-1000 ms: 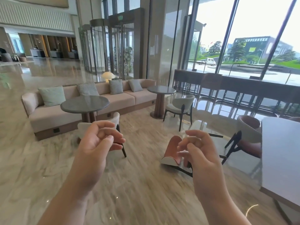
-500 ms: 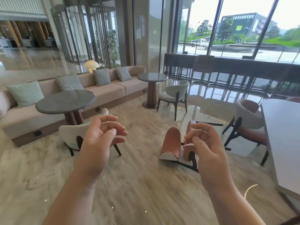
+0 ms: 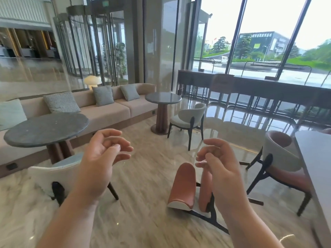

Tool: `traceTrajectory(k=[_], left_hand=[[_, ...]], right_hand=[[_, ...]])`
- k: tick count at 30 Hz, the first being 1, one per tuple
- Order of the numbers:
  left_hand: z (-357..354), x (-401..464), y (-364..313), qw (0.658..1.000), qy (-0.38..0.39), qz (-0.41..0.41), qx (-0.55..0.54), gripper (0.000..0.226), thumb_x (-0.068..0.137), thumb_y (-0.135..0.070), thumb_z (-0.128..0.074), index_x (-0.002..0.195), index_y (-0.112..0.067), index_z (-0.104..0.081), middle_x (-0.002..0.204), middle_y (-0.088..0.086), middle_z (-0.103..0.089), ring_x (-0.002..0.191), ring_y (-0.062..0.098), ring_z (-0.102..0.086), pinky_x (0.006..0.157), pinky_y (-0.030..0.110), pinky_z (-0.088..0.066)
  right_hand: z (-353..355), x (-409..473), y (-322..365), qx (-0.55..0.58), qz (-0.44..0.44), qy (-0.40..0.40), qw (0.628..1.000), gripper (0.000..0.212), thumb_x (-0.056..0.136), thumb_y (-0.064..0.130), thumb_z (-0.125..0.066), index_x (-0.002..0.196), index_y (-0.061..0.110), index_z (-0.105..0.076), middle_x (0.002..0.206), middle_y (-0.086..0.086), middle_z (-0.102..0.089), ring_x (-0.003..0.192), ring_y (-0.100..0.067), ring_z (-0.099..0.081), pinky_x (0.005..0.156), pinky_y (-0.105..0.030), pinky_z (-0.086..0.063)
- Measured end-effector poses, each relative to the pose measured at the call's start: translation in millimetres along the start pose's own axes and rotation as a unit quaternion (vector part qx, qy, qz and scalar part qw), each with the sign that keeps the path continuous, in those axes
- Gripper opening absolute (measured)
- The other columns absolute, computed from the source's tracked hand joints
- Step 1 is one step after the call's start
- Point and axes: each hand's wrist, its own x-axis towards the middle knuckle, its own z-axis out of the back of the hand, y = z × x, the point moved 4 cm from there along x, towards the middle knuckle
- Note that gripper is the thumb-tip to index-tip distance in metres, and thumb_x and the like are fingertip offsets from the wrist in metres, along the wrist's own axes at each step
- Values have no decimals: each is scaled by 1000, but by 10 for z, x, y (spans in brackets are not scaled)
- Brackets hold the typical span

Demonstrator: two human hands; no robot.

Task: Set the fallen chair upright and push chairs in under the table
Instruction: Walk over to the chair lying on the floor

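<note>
The fallen chair (image 3: 182, 185) lies on its side on the marble floor (image 3: 143, 176), near and right of centre; the right hand (image 3: 220, 169) covers part of its seat and frame, so only the terracotta back, a slice of seat and dark legs show. The right table (image 3: 315, 169) is cut off by the frame edge. A white chair (image 3: 59, 174) at the near left is half hidden behind the left hand (image 3: 100, 161). Both hands are raised in front of the view, palms facing each other, fingers loosely curled, empty and touching nothing. Four chairs show: the fallen one, the white one, a grey chair (image 3: 189, 119) by the far round table (image 3: 163, 100), and a terracotta chair (image 3: 281, 158) beside the right table. Two round tables show; the near round table (image 3: 46, 128) stands left
</note>
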Motion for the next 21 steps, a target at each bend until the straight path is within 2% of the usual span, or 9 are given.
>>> traceTrajectory(k=[3, 10, 15, 17, 21], left_hand=[[102, 334, 269, 1000, -13, 0, -7, 33, 91, -11, -49, 105, -32, -71, 90, 4, -76, 88, 26, -76, 73, 30, -61], [414, 1281, 981, 1000, -9, 11, -18, 28, 83, -25, -56, 105, -32, -71, 92, 4, -76, 90, 26, -75, 74, 30, -60], [821, 2230, 1432, 1000, -9, 20, -16, 28, 87, -19, -54, 106, -31, -71, 92, 5, -75, 90, 28, -75, 75, 32, -61], [987, 2622, 1598, 999, -11, 26, -15, 31, 90, -14, -50, 106, -31, -71, 92, 5, -75, 90, 28, -75, 75, 32, -61], [1115, 3298, 1976, 999, 9, 46, -15, 32, 91, -11, -49, 106, -30, -71, 93, 6, -76, 90, 29, -76, 76, 33, -61]], right_hand=[[-180, 341, -291, -3, -17, 10, 1000, 30, 84, 8, -47, 105, 19, -65, 79, 1, -68, 78, -15, -66, 71, -30, -57], [-793, 1166, -991, -3, -29, 0, 1000, 30, 84, 6, -46, 106, 17, -64, 80, 1, -68, 78, -16, -65, 72, -30, -58], [-1461, 1931, -1447, -9, -31, -5, 999, 37, 93, -14, -43, 106, 14, -63, 76, 4, -67, 76, -14, -65, 70, -28, -56], [-1747, 2260, -1604, -12, -31, -4, 999, 34, 94, -13, -43, 108, 11, -62, 76, 4, -67, 76, -14, -65, 71, -29, -56], [-2131, 2770, -1931, -9, -20, -24, 999, 29, 89, -1, -46, 110, 12, -61, 77, 5, -66, 78, -15, -64, 72, -28, -57]])
